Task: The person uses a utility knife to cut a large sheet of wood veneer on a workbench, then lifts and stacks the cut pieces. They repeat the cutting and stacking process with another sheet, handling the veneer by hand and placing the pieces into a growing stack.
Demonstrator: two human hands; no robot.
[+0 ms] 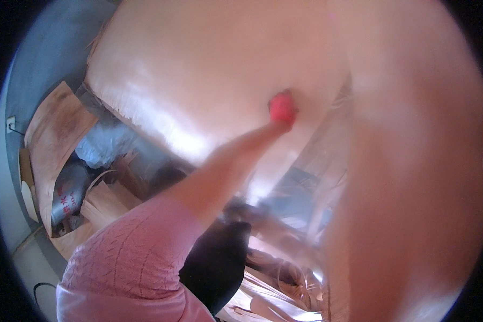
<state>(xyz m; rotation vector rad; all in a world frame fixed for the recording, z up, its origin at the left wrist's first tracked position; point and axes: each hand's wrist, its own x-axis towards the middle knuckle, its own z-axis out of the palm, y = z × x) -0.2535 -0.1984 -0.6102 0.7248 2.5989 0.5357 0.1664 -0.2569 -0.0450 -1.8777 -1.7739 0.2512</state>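
Observation:
My left arm, in a pink knit short sleeve, reaches up from the lower left. At its end my left hand (283, 109), in a red glove, is against the face of a large pale wood veneer sheet (214, 64). Motion blur smears the fingers, so their pose is unclear. The sheet stretches across the upper middle, with a ragged edge on its left side. A second broad tan sheet (413, 177) fills the right side, close to me and also blurred. My right hand is out of view.
At the left, a curved veneer piece (56, 131) leans near a pale plastic bag (104, 142) and a grey cylinder (70, 190) with red marks. A socket (11, 124) is on the wall. Below lie veneer scraps (273, 292) beside a black object (217, 263).

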